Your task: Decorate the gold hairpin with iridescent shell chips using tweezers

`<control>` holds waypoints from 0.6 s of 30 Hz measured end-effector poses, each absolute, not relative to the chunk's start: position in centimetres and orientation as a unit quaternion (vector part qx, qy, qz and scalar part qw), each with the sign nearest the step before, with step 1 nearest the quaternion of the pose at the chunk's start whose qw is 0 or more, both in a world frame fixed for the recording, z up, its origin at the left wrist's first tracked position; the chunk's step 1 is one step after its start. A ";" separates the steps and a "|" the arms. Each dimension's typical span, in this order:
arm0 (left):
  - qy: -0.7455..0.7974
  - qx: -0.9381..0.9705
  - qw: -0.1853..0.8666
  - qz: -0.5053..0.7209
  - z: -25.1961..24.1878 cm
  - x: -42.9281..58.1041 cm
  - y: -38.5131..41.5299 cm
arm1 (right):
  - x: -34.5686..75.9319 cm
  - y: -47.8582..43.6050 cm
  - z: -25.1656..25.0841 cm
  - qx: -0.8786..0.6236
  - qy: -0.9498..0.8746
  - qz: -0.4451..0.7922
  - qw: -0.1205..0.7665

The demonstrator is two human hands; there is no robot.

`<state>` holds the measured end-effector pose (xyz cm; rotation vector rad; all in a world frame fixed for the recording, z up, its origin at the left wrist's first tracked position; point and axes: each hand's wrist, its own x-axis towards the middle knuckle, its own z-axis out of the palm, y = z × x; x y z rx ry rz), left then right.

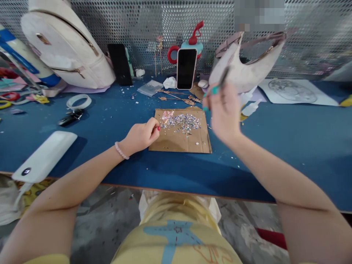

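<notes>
A piece of brown cardboard [178, 145] lies on the blue table, with a heap of small shiny sequins [185, 123] spread over its upper part. At its left edge rests my left hand [141, 135], fingers curled closed; what they may pinch is hidden. My right hand [224, 110] is raised just right of the cardboard, blurred by motion. Its fingers are closed on a slim dark tweezers-like tool [225, 75] that points upward. One pale round bead [197, 143] sits alone near the cardboard's lower right corner.
Behind the cardboard are gold hairpin-like sticks [176, 96], a plastic bag [150, 88] and a propped phone [187, 69]. A glue bottle [250, 108] stands beyond my right hand. Left are a white power bank [45, 156], tape roll [79, 101] and backpack [68, 51]; a handbag [247, 73] is back right.
</notes>
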<state>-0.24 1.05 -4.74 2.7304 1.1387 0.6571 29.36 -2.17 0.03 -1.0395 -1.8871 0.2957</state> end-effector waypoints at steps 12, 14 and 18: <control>0.356 0.908 0.068 0.211 -4.8 0.0 0.6 | 26.1 -2.4 -3.9 -0.480 -0.763 0.234 0.363; 0.357 0.907 0.069 0.212 -4.8 0.0 0.6 | 26.2 -2.3 -4.2 -0.474 -0.776 0.222 0.352; 0.358 0.907 0.069 0.212 -5.0 -0.2 0.9 | 26.1 -2.2 -5.2 -0.468 -0.798 0.192 0.328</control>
